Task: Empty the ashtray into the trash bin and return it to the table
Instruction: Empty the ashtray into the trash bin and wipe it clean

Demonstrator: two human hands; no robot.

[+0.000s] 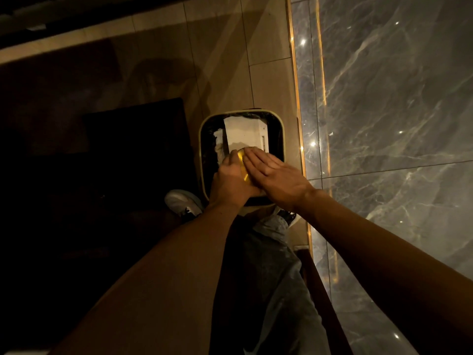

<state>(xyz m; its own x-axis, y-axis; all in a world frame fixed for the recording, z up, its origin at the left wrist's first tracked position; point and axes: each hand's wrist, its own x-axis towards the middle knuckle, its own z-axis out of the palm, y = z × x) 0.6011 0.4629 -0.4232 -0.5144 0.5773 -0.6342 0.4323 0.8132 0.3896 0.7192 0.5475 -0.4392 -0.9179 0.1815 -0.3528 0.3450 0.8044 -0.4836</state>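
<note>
Ashtray [242,167], a yellowish thing we see only as an edge between the two hands, sits tipped over the open trash bin [202,149] so its contents should drop straight in. We hold it with the left hand [230,183], fingers closed around its near side, while the right hand [276,175] lies flat and spread across it, gripping nothing, likely to tap ash loose. White paper [244,134] already fills the bin, which stands on the tiled floor [220,60] just ahead of our shoe [183,201], beside the marble wall [396,111].
</note>
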